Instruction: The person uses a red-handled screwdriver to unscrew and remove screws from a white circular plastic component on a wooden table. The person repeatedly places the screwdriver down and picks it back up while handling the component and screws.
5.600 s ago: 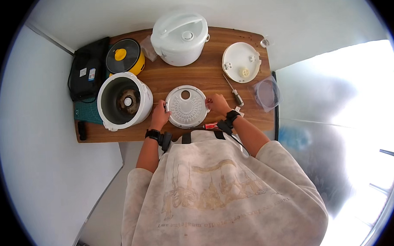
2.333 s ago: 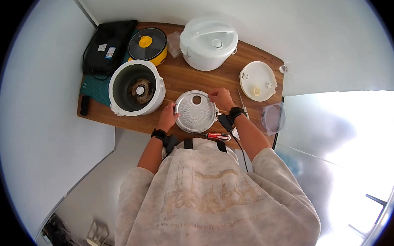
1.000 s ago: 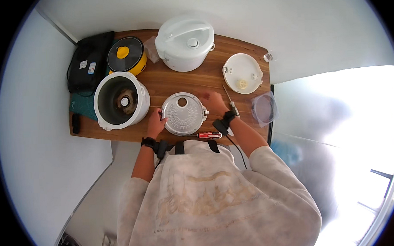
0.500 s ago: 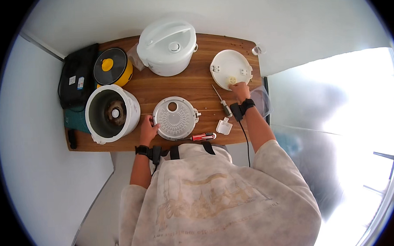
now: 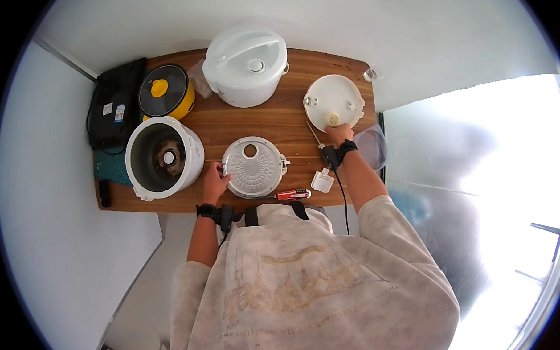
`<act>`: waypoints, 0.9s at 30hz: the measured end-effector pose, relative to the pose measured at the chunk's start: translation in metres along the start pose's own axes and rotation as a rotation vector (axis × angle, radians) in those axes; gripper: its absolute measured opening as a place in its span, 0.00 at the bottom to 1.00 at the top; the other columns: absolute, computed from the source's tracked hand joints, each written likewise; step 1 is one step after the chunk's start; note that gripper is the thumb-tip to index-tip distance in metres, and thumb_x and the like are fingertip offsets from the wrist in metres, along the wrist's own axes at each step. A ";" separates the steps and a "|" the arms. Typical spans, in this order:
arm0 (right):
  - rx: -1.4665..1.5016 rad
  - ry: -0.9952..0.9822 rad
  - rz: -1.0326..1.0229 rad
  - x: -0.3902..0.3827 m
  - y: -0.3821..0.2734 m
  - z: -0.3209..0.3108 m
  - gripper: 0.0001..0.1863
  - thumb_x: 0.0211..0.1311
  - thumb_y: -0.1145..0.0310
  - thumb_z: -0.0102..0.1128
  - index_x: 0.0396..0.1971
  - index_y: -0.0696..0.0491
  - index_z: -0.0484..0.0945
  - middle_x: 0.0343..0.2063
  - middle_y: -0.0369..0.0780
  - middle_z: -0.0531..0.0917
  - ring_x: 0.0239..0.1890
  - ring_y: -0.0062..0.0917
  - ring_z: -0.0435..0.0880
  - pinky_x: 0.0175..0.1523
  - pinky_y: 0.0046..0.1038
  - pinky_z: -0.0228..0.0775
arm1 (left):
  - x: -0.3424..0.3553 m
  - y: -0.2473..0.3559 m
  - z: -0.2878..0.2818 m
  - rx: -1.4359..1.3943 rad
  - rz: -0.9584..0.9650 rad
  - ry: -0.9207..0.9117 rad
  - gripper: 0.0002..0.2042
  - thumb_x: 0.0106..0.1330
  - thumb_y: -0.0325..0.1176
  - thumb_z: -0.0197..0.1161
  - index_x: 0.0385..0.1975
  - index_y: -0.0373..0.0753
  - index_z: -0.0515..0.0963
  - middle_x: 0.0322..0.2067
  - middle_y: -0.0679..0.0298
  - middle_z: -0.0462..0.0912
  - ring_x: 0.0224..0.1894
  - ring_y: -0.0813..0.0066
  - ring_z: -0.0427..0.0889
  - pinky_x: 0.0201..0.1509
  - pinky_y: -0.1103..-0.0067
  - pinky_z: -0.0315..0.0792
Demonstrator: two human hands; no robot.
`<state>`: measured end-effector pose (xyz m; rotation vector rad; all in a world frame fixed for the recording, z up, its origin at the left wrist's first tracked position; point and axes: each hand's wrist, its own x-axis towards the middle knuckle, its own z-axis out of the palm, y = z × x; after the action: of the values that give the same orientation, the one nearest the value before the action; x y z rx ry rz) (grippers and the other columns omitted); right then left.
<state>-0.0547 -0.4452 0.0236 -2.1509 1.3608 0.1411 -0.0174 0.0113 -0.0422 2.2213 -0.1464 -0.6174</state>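
A round, light grey rice-cooker inner lid (image 5: 255, 176) lies flat near the table's front edge, with a round hole and rows of dimples. My left hand (image 5: 215, 182) grips its left rim, fingers curled at the edge. At the right, a white round lid cover (image 5: 334, 98) lies with its inner side up. My right hand (image 5: 340, 134) is over its near edge, fingers closed on a small round cream-coloured part (image 5: 332, 118); the fingertips are partly hidden. Left of my right wrist lies a screwdriver (image 5: 314, 134), its handle partly covered. A red-and-black screwdriver (image 5: 293, 194) lies beside the inner lid.
An open white cooker body (image 5: 193, 154) stands left; a white lidded cooker (image 5: 246, 83) stands behind. A yellow pot (image 5: 182, 107) and black bag (image 5: 112, 113) fill the back left. A small white plastic piece (image 5: 322, 180) and clear container (image 5: 371, 148) are at the right.
My right hand has moved slightly nearer to me, with the cream part shifting likewise against the lid cover. My left hand stays on the inner lid. The whole view has shifted a little.
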 end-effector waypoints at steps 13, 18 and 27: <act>0.147 0.023 -0.083 0.002 0.020 0.002 0.11 0.49 0.66 0.66 0.24 0.59 0.85 0.18 0.40 0.84 0.21 0.23 0.83 0.30 0.26 0.75 | -0.002 0.002 0.001 0.021 0.053 0.067 0.22 0.55 0.31 0.72 0.47 0.38 0.69 0.31 0.58 0.80 0.25 0.69 0.82 0.26 0.73 0.79; 0.292 0.016 -0.239 -0.045 0.016 -0.011 0.08 0.53 0.68 0.64 0.26 0.59 0.85 0.17 0.35 0.82 0.20 0.18 0.80 0.28 0.24 0.72 | 0.002 0.013 0.000 -0.025 -0.114 0.014 0.23 0.51 0.35 0.74 0.45 0.40 0.71 0.36 0.56 0.83 0.40 0.57 0.83 0.45 0.65 0.75; 0.282 -0.707 -0.362 -0.110 0.022 0.051 0.10 0.59 0.67 0.65 0.32 0.59 0.84 0.22 0.36 0.83 0.24 0.17 0.80 0.27 0.23 0.74 | 0.000 0.067 -0.012 -0.066 -0.290 -0.070 0.20 0.59 0.31 0.67 0.46 0.37 0.63 0.32 0.52 0.85 0.23 0.66 0.86 0.24 0.75 0.80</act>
<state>-0.1149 -0.3380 0.0151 -1.8090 0.5446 0.4812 -0.0054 -0.0253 0.0140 2.1749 0.1625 -0.8450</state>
